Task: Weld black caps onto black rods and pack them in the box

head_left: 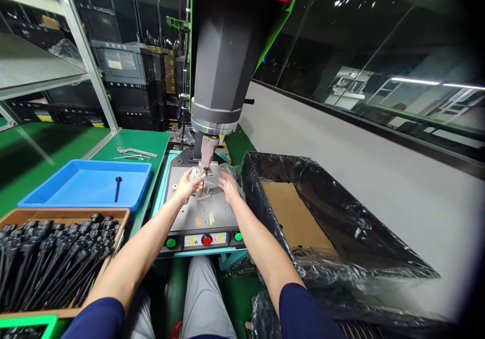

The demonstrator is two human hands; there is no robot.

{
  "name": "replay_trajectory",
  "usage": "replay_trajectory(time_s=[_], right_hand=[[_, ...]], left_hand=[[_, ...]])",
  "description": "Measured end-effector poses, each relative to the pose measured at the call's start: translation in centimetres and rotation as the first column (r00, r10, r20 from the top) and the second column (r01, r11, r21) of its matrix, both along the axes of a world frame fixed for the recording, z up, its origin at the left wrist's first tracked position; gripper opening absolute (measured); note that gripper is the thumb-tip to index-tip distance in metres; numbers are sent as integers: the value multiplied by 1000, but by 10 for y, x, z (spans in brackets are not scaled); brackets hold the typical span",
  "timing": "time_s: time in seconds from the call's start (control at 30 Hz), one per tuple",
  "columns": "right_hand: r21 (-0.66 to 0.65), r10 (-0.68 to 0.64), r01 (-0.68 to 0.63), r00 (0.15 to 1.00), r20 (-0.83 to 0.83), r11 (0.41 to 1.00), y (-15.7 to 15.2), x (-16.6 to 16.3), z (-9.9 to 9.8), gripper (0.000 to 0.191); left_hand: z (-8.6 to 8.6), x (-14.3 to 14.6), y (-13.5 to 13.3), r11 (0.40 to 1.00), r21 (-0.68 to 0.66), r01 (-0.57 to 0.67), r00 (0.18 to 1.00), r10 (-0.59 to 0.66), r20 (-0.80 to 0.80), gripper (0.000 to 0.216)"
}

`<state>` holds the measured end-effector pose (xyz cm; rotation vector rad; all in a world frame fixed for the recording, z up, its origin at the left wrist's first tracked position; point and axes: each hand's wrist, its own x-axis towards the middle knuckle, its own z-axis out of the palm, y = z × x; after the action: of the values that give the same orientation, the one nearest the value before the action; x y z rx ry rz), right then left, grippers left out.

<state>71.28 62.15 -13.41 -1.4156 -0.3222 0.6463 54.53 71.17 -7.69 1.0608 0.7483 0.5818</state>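
My left hand (187, 186) is closed in a pinch on crinkled clear plastic film (195, 173), at the left of a metal fixture (203, 194). My right hand (229, 186) is on the other side, fingers curled, with more shiny clear film over and around them. A small black part (205, 171) shows between the hands, just below the metal tip (208, 149) of the press. I cannot tell whether the left fingers also touch it. The press head (223, 61) stands above both hands.
Green buttons and a red button (206, 240) line the press's front. At left are a blue tray (83, 183) with one black bolt-like part (117, 189), and a brown bin (126, 216) full of similar parts. A film-lined box (341, 197) stands right. Wrenches (137, 152) lie behind the tray.
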Motion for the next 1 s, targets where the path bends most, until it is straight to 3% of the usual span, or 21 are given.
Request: replay_trajectory(time_s=[0.17,0.33,0.7,0.87,0.93,1.0], right_hand=[[-53,-61,54,988,-144,997,-13,-14,-19,18],[-53,-16,0,956,-292,999,-31,-39,-24,21],[-12,93,-113,867,-489,994,-91,-103,-26,26],[-73,70,-97,947,-313,993,-131,-113,-36,31],[-130,-12,-5,992,-129,992,-148,-106,-44,33],[-205,-108,133,986,128,970,-165,-93,-54,34]], left_hand=[[0,-1,-3,1000,-3,-18,1000,18,-17,83],[-3,1,-4,999,-2,-45,999,45,8,96],[-1,-7,-6,996,-32,-78,995,76,-64,89],[0,-26,-12,994,-49,-100,984,92,-153,89],[-5,-42,-18,987,-12,-161,967,155,-201,80],[-17,-64,-29,961,134,-240,935,266,-235,68]])
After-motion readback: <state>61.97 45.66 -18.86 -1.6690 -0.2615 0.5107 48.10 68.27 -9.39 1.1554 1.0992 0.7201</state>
